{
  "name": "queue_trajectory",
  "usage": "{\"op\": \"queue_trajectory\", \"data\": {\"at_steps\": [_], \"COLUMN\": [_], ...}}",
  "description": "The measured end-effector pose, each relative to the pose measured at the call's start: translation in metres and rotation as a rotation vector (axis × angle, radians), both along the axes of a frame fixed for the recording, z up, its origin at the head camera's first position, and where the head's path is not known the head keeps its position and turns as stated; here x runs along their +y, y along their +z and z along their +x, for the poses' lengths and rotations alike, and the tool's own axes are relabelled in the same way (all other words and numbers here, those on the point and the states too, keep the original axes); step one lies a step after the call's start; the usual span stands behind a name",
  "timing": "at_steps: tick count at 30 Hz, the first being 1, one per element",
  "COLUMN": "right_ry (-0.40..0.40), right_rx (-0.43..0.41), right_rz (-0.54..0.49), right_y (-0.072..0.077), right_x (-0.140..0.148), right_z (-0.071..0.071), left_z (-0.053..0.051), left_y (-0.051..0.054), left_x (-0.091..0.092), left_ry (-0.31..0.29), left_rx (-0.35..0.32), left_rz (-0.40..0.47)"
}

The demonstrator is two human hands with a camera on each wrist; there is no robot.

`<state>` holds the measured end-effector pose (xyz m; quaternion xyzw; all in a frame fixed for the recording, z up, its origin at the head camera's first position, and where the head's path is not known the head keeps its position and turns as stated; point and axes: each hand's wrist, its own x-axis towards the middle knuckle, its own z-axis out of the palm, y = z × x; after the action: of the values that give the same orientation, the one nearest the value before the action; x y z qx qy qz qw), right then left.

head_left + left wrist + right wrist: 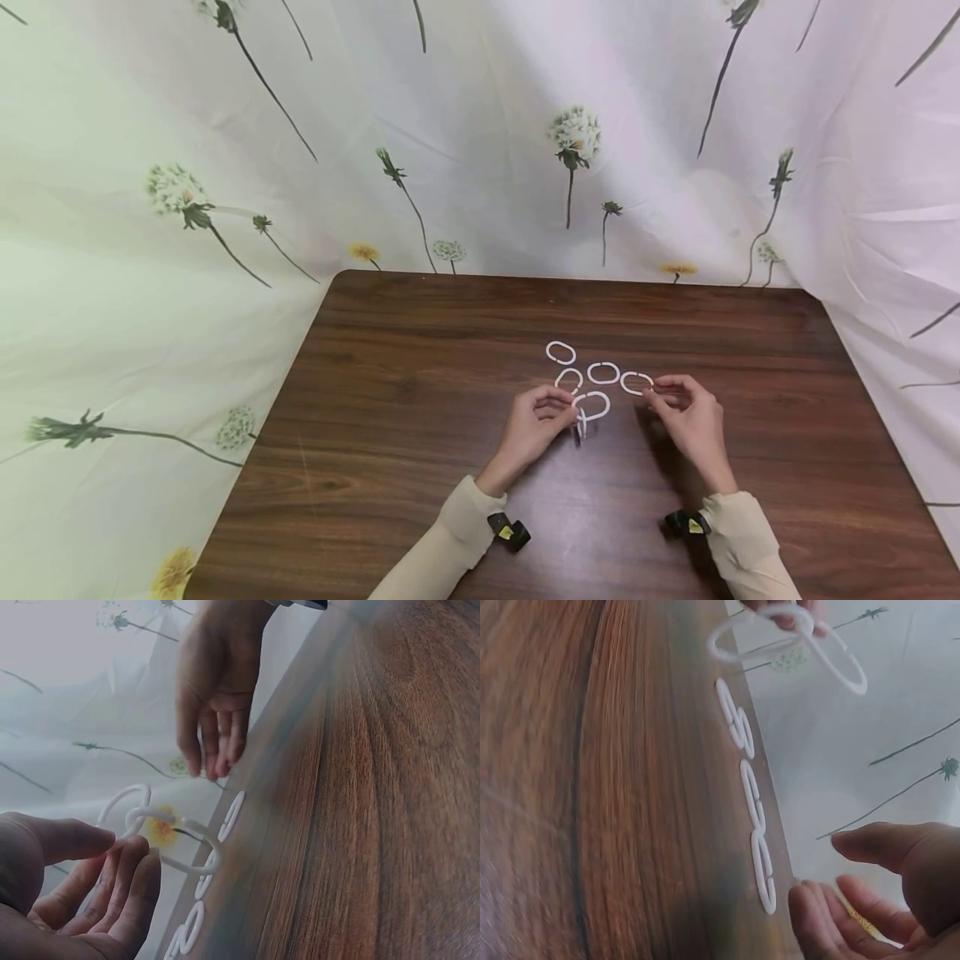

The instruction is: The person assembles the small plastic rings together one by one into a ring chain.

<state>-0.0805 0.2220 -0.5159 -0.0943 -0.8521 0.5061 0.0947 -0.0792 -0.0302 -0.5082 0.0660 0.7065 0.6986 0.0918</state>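
Observation:
Between its thumb and fingers, my left hand point(534, 427) pinches two white oval plastic links point(608, 406) hooked together, held above the table. One juts to the right and the other hangs down. A gap shows in the juting link point(217, 855) in the left wrist view. My right hand point(693, 421) hovers near the rightmost loose link point(637, 394), its thumb and fingers apart with nothing between them in the right wrist view. Other loose white links, such as the middle one point(603, 383) and the farthest one point(558, 342), lie flat just beyond the hands.
The brown wood-grain table point(420, 375) has rounded back corners. Behind it and at both sides hangs a pale cloth point(487, 125) printed with dandelions. Dark straps with small devices point(510, 533) sit at both wrists.

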Motion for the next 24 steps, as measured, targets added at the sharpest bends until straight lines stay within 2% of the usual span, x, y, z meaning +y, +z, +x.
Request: {"op": "queue_trajectory", "data": {"at_steps": [7, 12, 24], "right_ry": [-0.040, -0.059, -0.035], "right_rx": [-0.065, -0.082, -0.093], "right_rz": [0.143, 0.158, 0.211], "right_y": [-0.006, -0.009, -0.009], "right_x": [0.006, 0.007, 0.002], "right_z": [-0.002, -0.005, -0.014], "left_z": [0.000, 0.000, -0.001], "left_y": [-0.002, -0.003, -0.004], "left_x": [0.000, 0.000, 0.002], "left_ry": [0.008, 0.013, 0.025], "left_rx": [0.005, 0.014, 0.007], "left_rz": [-0.010, -0.016, -0.020]}}
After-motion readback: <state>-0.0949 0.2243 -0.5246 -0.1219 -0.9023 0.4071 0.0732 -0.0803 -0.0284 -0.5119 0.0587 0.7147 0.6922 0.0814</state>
